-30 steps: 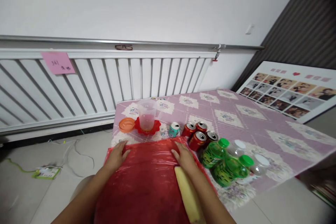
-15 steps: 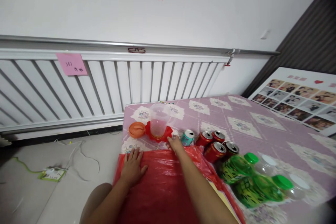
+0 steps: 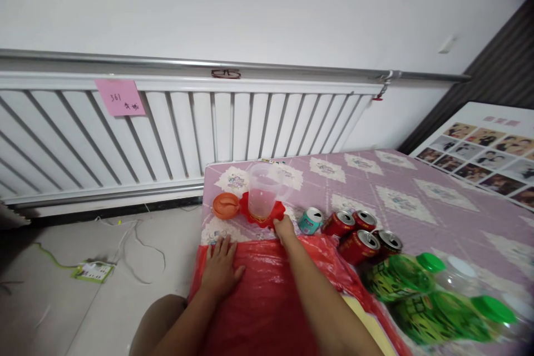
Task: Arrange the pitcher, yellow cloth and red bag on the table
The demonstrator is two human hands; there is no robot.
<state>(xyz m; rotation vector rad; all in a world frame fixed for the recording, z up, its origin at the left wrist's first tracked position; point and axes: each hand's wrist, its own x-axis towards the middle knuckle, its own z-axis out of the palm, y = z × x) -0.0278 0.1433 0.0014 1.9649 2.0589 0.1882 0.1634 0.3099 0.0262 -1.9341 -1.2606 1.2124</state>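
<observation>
My left hand (image 3: pixel 222 267) lies flat on a shiny red plastic sheet (image 3: pixel 262 289), palm down with the fingers spread. The fingers of my right hand (image 3: pixel 284 228) are closed at the near right edge of a red plate (image 3: pixel 278 212) with a wavy rim. On this plate stands a clear plastic jug (image 3: pixel 262 194), upright, its handle to the right. An orange round bowl-like piece (image 3: pixel 226 206) sits just left of the plate. To the right of my right hand is a small teal can (image 3: pixel 311 221), tilted and opened.
Several opened red cans (image 3: pixel 359 245) and green-labelled bottles (image 3: pixel 450 311) stand to the right on the purple patterned cloth (image 3: pixel 359 178). A white radiator (image 3: pixel 192 128) runs behind. A photo board (image 3: pixel 488 144) leans at the far right. Cables (image 3: pixel 133 245) lie on the left floor.
My right hand has closed on the edge of the red plate. The whole view has shifted, so things appear farther right; my left hand stays flat on the red sheet.
</observation>
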